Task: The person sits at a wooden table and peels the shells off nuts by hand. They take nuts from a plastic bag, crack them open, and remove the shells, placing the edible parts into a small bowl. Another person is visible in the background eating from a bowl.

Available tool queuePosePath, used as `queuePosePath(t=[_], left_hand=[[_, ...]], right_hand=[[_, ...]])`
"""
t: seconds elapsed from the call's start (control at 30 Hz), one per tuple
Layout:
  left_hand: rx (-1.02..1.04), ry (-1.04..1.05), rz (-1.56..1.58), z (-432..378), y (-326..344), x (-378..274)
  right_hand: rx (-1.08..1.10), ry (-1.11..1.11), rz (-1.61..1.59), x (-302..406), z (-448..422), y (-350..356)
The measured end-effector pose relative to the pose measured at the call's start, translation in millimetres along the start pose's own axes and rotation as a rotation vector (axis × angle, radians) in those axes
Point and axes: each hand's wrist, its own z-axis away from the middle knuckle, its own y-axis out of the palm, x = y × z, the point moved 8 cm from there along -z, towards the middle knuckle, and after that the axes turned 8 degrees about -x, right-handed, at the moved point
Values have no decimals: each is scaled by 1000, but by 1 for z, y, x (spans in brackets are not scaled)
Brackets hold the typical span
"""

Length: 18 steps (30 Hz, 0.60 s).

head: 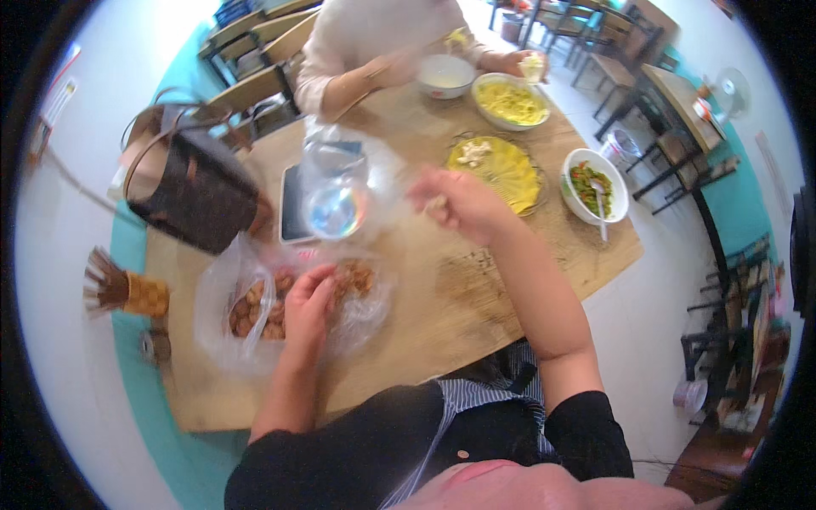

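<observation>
Over the wooden table, my right hand point(449, 204) is raised left of a yellow round plate point(519, 175), a small pale piece point(437, 205) between its fingers. White pieces point(475, 153) lie on that plate. My left hand point(312, 299) is above a clear plastic bag point(217, 331) at the left; its fingertips are close together, and whether they pinch anything is unclear. Brown round walnut-like items point(255, 309) show in the bag, left of that hand. Brown shell-like bits point(357, 277) lie on plastic to its right.
Across the table a person point(389, 32) holds something pale by a white bowl point(446, 76) and a bowl of yellow shreds point(510, 102). A bowl of chopped vegetables point(590, 191) holds a spoon. A dark bag point(194, 185), a tablet-like device point(293, 204) and a chopstick holder point(146, 294) stand or lie left.
</observation>
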Motion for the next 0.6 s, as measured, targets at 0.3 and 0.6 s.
queuePosePath(t=[0.3, 0.6], left_hand=[[67, 433, -399, 14, 17, -39], [21, 538, -599, 11, 17, -41]], right_hand=[[269, 333, -348, -95, 2, 96], [295, 272, -343, -112, 6, 99]])
